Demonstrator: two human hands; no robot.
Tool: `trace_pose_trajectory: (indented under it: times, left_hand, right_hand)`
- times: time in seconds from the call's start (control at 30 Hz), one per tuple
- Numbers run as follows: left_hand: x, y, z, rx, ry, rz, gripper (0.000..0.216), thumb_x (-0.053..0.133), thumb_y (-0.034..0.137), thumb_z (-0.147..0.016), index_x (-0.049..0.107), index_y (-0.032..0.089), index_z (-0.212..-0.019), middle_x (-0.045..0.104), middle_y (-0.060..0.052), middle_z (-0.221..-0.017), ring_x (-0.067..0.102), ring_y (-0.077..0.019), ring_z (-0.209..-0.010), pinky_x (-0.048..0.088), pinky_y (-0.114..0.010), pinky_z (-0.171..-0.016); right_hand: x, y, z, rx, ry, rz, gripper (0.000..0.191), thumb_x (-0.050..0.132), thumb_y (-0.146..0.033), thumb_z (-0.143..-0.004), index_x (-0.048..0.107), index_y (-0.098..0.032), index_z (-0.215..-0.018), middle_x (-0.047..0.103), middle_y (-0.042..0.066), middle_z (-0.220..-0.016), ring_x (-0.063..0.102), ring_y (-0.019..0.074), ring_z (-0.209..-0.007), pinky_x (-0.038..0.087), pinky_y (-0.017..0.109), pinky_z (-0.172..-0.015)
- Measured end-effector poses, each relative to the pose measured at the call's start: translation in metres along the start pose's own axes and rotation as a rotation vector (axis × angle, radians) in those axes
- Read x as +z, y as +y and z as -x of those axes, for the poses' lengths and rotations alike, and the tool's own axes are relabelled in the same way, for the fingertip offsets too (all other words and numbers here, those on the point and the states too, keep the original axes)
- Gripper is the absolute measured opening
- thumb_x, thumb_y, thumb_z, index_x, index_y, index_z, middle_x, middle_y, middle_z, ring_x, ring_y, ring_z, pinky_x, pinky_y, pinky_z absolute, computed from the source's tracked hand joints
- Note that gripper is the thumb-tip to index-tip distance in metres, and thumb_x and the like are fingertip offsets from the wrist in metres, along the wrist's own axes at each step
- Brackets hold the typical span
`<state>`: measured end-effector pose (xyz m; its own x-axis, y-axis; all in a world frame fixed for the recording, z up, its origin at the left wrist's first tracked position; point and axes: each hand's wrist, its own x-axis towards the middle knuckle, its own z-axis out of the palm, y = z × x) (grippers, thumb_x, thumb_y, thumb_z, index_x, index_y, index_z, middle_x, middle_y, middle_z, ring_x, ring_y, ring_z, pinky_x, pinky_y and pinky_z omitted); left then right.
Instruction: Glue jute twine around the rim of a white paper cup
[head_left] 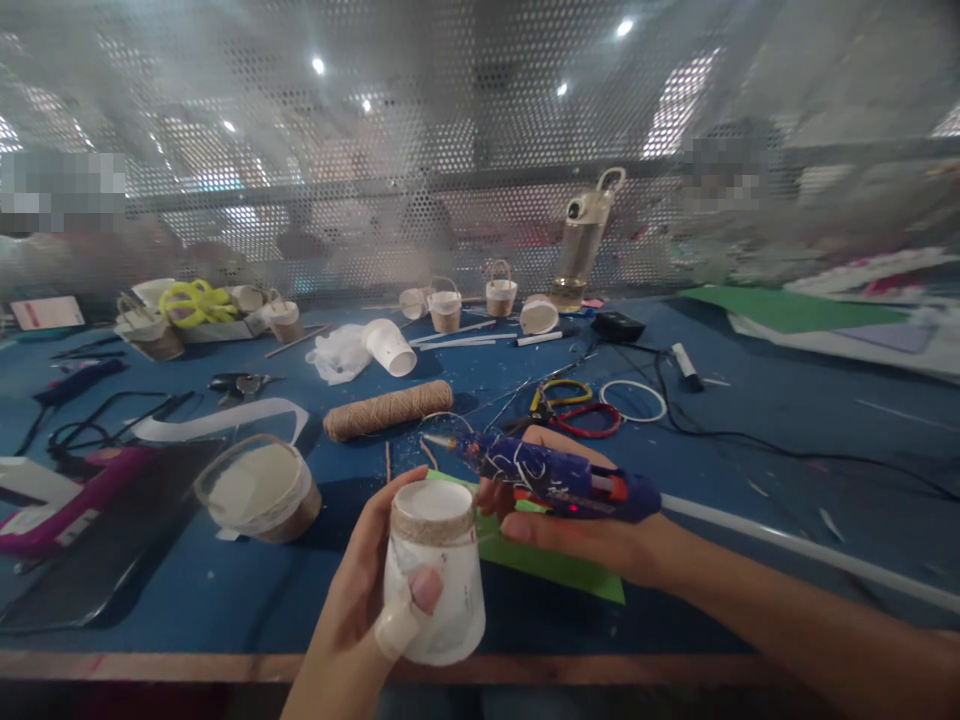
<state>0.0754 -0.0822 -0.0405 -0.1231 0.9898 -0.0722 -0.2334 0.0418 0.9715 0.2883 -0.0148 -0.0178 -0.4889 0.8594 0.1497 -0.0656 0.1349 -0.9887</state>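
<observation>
My left hand grips a white paper cup, held upside down with twine wound around its upper end. The thumb, with a pale wrap on it, presses the cup's near side. In my right hand is a blue glue gun, its nozzle pointing left above the cup and a long glue stick out of its back. Strings of dried glue cling to the gun's body. Beneath the hands lies a green paper sheet. A roll of brown twine rests just beyond.
A handled cup wrapped in twine stands at left, near a purple tool. Scissors, a white ring and a black cable lie to the right. Small baskets and a bottle stand at the back.
</observation>
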Motion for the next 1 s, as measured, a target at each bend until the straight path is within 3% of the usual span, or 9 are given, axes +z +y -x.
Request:
trace_pose_trajectory:
  times: [0.27, 0.5, 0.67, 1.0]
  left_hand:
    - [0.002, 0.0, 0.0, 0.013, 0.026, -0.002, 0.071, 0.087, 0.061, -0.073, 0.065, 0.03, -0.133, 0.078, -0.008, -0.122, 0.075, -0.0368, -0.111, 0.057, -0.043, -0.095]
    - [-0.001, -0.002, -0.002, 0.015, -0.004, 0.016, 0.069, 0.088, 0.059, -0.073, 0.065, 0.03, -0.132, 0.08, -0.008, -0.12, 0.076, -0.0366, -0.108, 0.058, -0.043, -0.092]
    - [-0.001, -0.001, -0.002, 0.002, 0.004, 0.026, 0.071, 0.089, 0.059, -0.07, 0.068, 0.029, -0.13, 0.081, -0.008, -0.116, 0.077, -0.0358, -0.104, 0.058, -0.042, -0.089]
    - [-0.003, 0.001, -0.001, -0.003, -0.041, 0.031, 0.066, 0.092, 0.057, -0.069, 0.072, 0.03, -0.126, 0.082, -0.007, -0.111, 0.076, -0.0342, -0.104, 0.059, -0.036, -0.083]
  right_hand:
    - [-0.001, -0.005, 0.0, -0.012, 0.084, 0.071, 0.026, 0.093, -0.032, -0.078, 0.07, -0.023, -0.088, 0.077, 0.0, -0.091, 0.072, 0.0184, -0.087, 0.058, 0.033, -0.081]
    - [-0.007, 0.0, -0.004, -0.083, 0.034, -0.057, 0.028, 0.093, -0.014, -0.075, 0.071, -0.021, -0.09, 0.077, -0.003, -0.089, 0.072, 0.0151, -0.083, 0.058, 0.027, -0.079]
    - [-0.007, 0.004, -0.005, -0.058, 0.051, -0.004, 0.022, 0.092, -0.022, -0.079, 0.073, -0.022, -0.091, 0.077, -0.002, -0.088, 0.072, 0.0149, -0.081, 0.059, 0.028, -0.079]
    - [-0.002, 0.008, -0.008, 0.01, 0.068, 0.006, 0.03, 0.096, -0.023, -0.072, 0.069, -0.022, -0.085, 0.078, -0.001, -0.087, 0.075, 0.0179, -0.085, 0.061, 0.03, -0.079]
